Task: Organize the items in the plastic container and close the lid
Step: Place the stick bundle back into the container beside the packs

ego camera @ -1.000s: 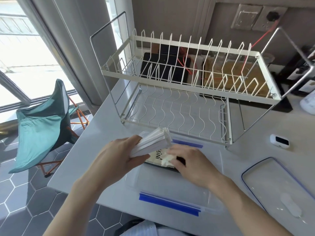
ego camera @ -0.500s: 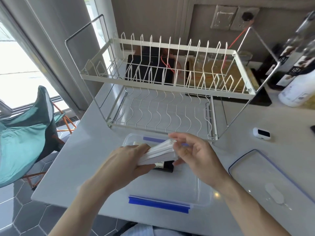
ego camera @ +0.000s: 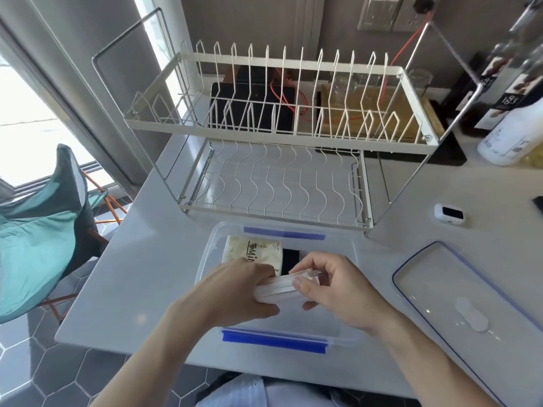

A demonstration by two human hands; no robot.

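Hands are gripping a white stack of folded masks (ego camera: 279, 290) over the open plastic container (ego camera: 354, 254) on the desk (ego camera: 152, 259): left hand (ego camera: 235, 292) clasping one end, right hand (ego camera: 335, 289) pinching the other. Packing seems underway; next, lowering the stack beside the cream packet (ego camera: 252, 254), then fetching the lid (ego camera: 458, 292) lying right.

Bare forearms and hands (ego camera: 235, 292), no sleeves; pale striped shirt (ego camera: 249, 392) below.
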